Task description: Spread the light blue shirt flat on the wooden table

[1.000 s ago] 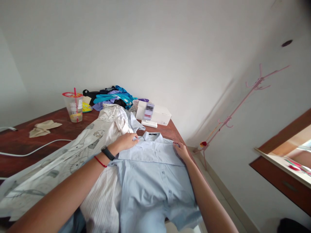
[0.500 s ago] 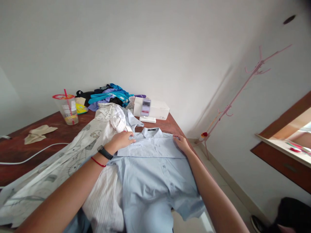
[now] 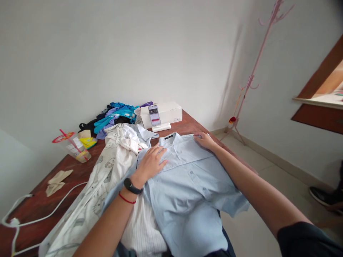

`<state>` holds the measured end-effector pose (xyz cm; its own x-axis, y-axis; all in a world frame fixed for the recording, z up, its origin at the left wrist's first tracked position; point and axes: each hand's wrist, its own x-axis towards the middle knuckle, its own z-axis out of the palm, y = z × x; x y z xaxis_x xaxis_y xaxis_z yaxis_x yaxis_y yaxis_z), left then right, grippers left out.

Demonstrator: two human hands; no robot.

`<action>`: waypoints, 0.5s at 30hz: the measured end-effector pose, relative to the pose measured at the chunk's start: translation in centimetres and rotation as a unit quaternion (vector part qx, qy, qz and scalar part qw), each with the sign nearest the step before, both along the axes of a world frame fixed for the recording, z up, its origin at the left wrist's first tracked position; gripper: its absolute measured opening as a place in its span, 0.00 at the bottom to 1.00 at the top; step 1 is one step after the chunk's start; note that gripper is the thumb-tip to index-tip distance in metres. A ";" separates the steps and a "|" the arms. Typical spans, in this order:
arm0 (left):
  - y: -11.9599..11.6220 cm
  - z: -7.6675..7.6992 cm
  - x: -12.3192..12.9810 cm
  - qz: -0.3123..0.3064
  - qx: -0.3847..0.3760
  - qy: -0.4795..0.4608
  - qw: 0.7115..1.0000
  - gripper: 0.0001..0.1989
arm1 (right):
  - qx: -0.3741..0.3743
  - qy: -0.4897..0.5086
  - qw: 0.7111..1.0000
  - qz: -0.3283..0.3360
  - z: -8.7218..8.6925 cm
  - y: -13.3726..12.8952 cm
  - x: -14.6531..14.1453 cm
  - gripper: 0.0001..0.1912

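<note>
blue shirt (image 3: pixel 187 178), collar probably farthest

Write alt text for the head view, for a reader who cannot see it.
Both hands press flat on a light blue shirt spread on a wooden table: left hand by the collar, right hand at the shoulder. Other shirts, a clothes pile and a plastic cup lie alongside.

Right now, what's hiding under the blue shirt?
A white striped shirt peeks out beneath the blue shirt, over the brown table. Anything deeper is covered.
</note>
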<state>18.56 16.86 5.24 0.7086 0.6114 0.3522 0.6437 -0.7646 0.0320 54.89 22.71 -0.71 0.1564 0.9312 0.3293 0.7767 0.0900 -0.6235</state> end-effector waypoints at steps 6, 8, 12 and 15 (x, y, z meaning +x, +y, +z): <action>-0.9 -1.6 1.0 0.032 -0.129 0.090 0.987 0.37 | -0.005 0.002 1.000 -0.007 0.2 0.0 -0.1 0.15; -0.8 -1.9 1.1 0.060 -0.161 0.119 0.978 0.39 | -0.004 0.002 1.000 -0.007 0.4 0.0 0.0 0.14; -0.6 -1.7 1.3 0.085 -0.184 0.146 0.968 0.40 | 0.001 0.004 1.000 -0.014 0.6 0.1 0.3 0.14; -0.6 -1.6 1.4 0.084 -0.189 0.148 0.967 0.39 | 0.001 0.009 1.000 -0.021 0.6 0.2 0.5 0.14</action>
